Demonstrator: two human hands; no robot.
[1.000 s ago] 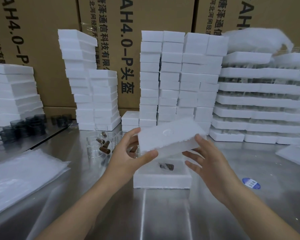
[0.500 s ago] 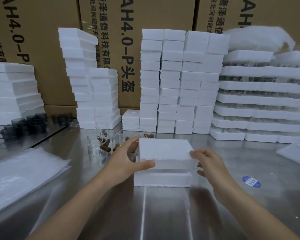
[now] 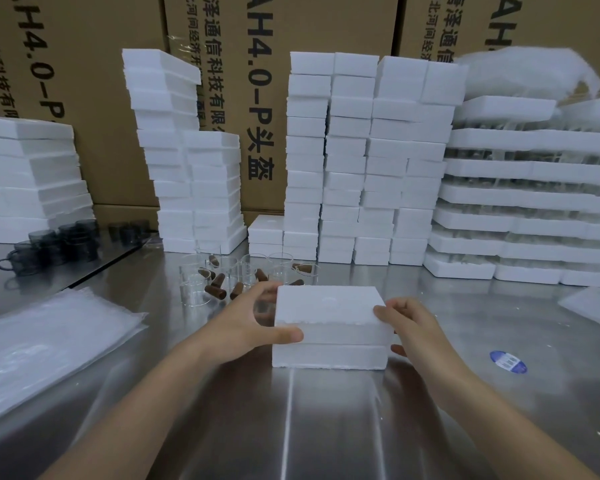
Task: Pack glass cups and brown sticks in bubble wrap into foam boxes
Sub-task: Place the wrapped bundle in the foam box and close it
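Observation:
A white foam lid (image 3: pixel 328 304) lies on top of the white foam box (image 3: pixel 329 356) at the middle of the steel table. My left hand (image 3: pixel 246 322) grips the lid's left side, thumb on its front edge. My right hand (image 3: pixel 409 325) holds the lid's right side with curled fingers. The box's contents are hidden under the lid. Behind the box stand several clear glass cups (image 3: pixel 193 284) with brown sticks (image 3: pixel 215 292) lying among them. A pile of bubble wrap bags (image 3: pixel 45 337) lies at the left.
Tall stacks of white foam boxes (image 3: pixel 361 161) line the back, with cardboard cartons (image 3: pixel 257 98) behind them. Foam trays of glassware (image 3: pixel 527 202) are stacked at the right. Dark glass mugs (image 3: pixel 49 242) stand at the far left. A blue sticker (image 3: pixel 508 362) lies on the table at the right.
The lid, held tilted above the open box a second ago, has come down flat onto it. Both hands followed it down and now clasp its sides.

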